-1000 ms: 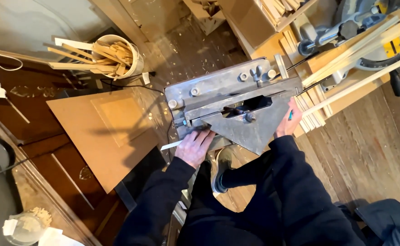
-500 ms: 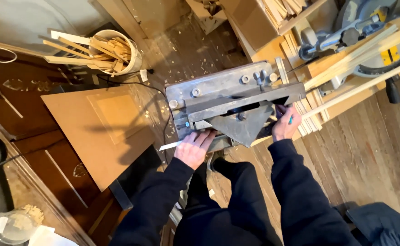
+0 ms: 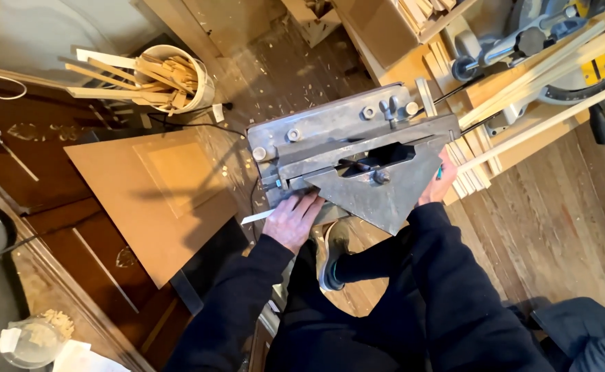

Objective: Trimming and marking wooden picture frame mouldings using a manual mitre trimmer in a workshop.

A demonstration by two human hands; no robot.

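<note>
A grey metal cutting machine (image 3: 344,148) with a triangular plate (image 3: 378,189) stands in front of me. My left hand (image 3: 292,220) lies at the machine's near left edge, its fingers closed on a thin pale wooden strip (image 3: 255,217) that pokes out to the left. My right hand (image 3: 440,182) is at the machine's right side, partly hidden behind the triangular plate, and seems to hold a strip end with a bit of blue showing. My foot (image 3: 331,255) is raised below the machine.
A brown board (image 3: 158,200) leans to the left. A white bucket (image 3: 175,83) holds wooden offcuts at the upper left. Stacked wooden strips (image 3: 468,176) and a mitre saw (image 3: 564,48) sit to the right. Sawdust covers the plank floor.
My right hand has slid a little lower along the machine's right side. My left hand stays on the strip at the near left edge.
</note>
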